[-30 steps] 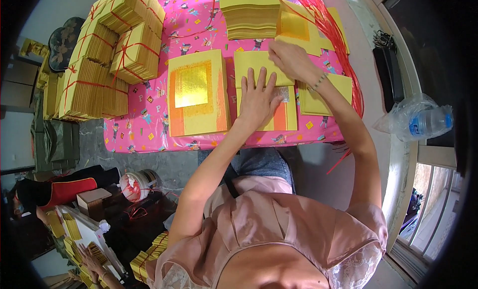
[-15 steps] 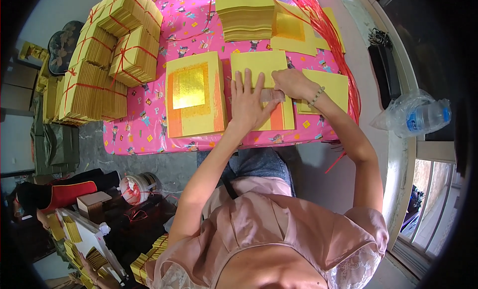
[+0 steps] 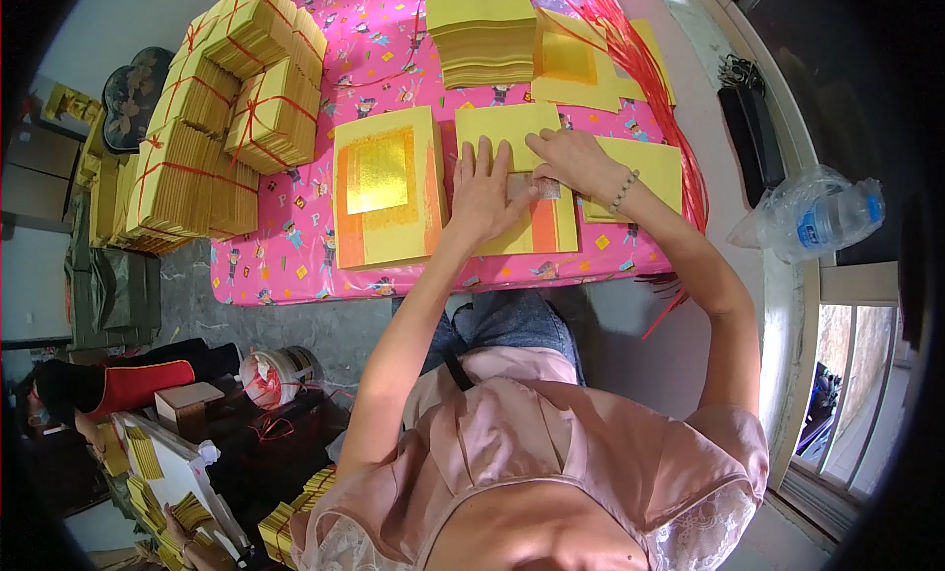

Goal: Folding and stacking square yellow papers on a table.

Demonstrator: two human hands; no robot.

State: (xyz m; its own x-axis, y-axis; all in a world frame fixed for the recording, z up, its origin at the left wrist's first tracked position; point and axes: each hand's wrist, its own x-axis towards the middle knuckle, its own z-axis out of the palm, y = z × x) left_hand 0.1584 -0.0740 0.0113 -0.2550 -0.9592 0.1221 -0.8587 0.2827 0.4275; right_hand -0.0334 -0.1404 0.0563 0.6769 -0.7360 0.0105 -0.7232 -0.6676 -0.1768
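Observation:
A yellow paper sheet [image 3: 502,123] lies before me on the table, its lower part showing orange bands and a silvery patch. My left hand [image 3: 482,192] rests flat on it with fingers spread, holding nothing. On the sheet's right side is my right hand [image 3: 581,162], its fingers bent and pinching at the paper by the silvery patch; the palm side is hidden. To the left sits a thick stack of yellow sheets [image 3: 425,192] topped by a gold foil square. More yellow paper [image 3: 655,177] lies under and beside my right wrist.
A tall yellow paper stack [image 3: 482,54] stands at the back of the pink patterned table [image 3: 295,290]. Red-tied paper bundles [image 3: 187,177] are piled at left. Red strings [image 3: 679,128] hang along the right edge, near a plastic bottle [image 3: 832,222]. Another person [image 3: 128,384] is at lower left.
My right hand has opened from a tighter curl and shifted slightly left, its fingertips reaching over the sheet. My left hand stays flat, a little lower on the paper.

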